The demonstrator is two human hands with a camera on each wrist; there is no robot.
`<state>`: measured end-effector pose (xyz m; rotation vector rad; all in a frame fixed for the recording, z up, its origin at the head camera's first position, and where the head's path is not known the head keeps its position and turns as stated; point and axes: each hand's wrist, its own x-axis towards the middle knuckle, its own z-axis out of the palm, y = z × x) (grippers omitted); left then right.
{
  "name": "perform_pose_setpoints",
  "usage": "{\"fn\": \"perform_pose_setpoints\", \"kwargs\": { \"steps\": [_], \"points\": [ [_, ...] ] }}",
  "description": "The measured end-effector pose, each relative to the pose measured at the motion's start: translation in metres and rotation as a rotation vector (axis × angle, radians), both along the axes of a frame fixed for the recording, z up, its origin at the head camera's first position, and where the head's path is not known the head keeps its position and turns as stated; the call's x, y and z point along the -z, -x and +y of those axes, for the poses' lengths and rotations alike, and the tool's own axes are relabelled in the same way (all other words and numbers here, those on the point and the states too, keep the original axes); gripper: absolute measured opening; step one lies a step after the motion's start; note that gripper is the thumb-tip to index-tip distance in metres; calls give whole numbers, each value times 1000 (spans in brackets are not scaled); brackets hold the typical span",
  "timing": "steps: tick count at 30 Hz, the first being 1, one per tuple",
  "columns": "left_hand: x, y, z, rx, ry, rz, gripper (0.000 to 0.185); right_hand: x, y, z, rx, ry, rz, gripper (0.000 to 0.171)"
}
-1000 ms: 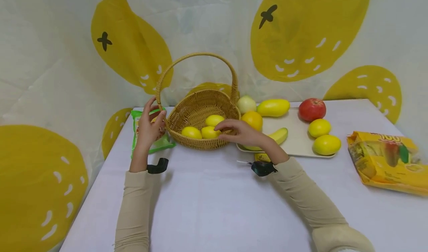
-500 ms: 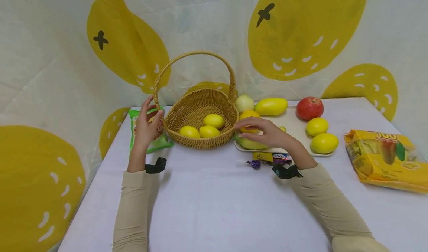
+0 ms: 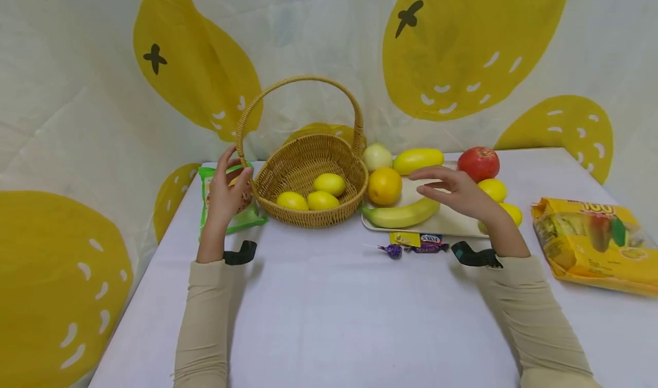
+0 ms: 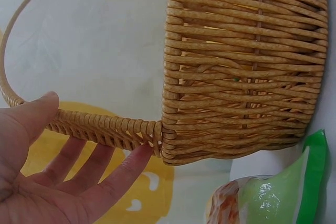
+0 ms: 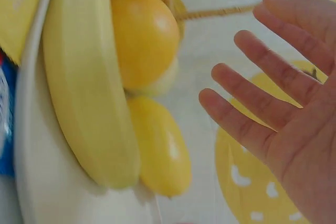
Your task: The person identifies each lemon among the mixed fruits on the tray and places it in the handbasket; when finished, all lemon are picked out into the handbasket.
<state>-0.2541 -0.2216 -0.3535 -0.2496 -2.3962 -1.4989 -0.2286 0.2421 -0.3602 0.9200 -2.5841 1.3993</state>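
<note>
My left hand [image 3: 223,199] holds the wicker basket [image 3: 308,219] at the left foot of its arched handle [image 4: 105,124]; in the left wrist view the thumb lies on one side and the fingers on the other. Several yellow lemons [image 3: 330,184] lie in the basket. My right hand [image 3: 457,194] hangs over the right part of the cream tray [image 3: 447,226], fingers extended and holding nothing. Beneath and left of it are a banana [image 3: 401,215] and an orange [image 3: 384,186]. A red pomegranate [image 3: 478,164] and two lemons [image 3: 492,189] sit on its right, partly covered.
A long yellow fruit [image 3: 418,161] and a pale round one [image 3: 377,157] lie at the tray's back. Wrapped candies [image 3: 426,248] lie before the tray. A green-edged packet [image 3: 249,219] is beside the basket; a yellow bag [image 3: 596,245] lies far right. A printed curtain [image 3: 319,28] stands behind.
My right hand has moved right, from over the lemons in the basket, past the orange and banana, to the tray's right part. The left hand stays at the basket's handle.
</note>
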Motion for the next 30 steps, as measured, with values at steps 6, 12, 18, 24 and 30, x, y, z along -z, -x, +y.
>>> {"fn": "perform_pose_setpoints", "kwargs": {
  "steps": [6,12,18,24,30],
  "points": [
    [-1,0,0,-4,8,-6,62,-4,-5,28,114,-38,-22,31],
    [-2,0,0,2,-3,-7,63,-4,-10,56,344,-128,-142,37],
    [-1,-1,-1,-3,0,-8,63,2,-8,74,403,-151,-196,43],
    [-1,-2,0,-10,19,-12,63,15,-2,85,415,-153,-225,46],
    [-1,-2,2,-10,15,-15,62,20,1,88,431,-231,-286,49]
  ]
}}
